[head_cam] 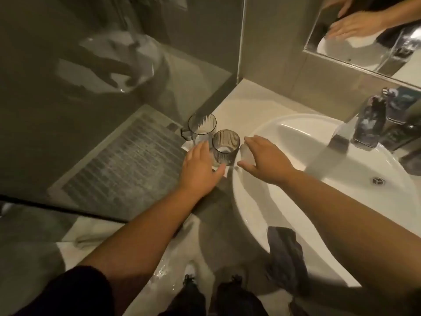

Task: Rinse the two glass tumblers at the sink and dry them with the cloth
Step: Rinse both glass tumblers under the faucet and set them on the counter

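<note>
Evidently the pick-up step: both tumblers stand upright on the counter left of the sink (250, 201), the ribbed one (225, 145) nearer, the clear one (201, 126) just beyond. Left hand (200, 169) and right hand (264, 158) flank them, fingers spread, holding nothing. Next: grip one, carry it to the tap (355, 131). The cloth (286, 254) hangs off the near rim.

Grey tiled walls (273, 53) meet in a corner at 12 o'clock, above a pale counter (237, 106). A mirror (364, 30) hangs at 2 o'clock; a glass screen (79, 87) fills 10 o'clock, with a slatted mat (123, 165) on the floor behind it. Lighting is dim and warm; the floor (34, 236) at 7 o'clock is grey.
</note>
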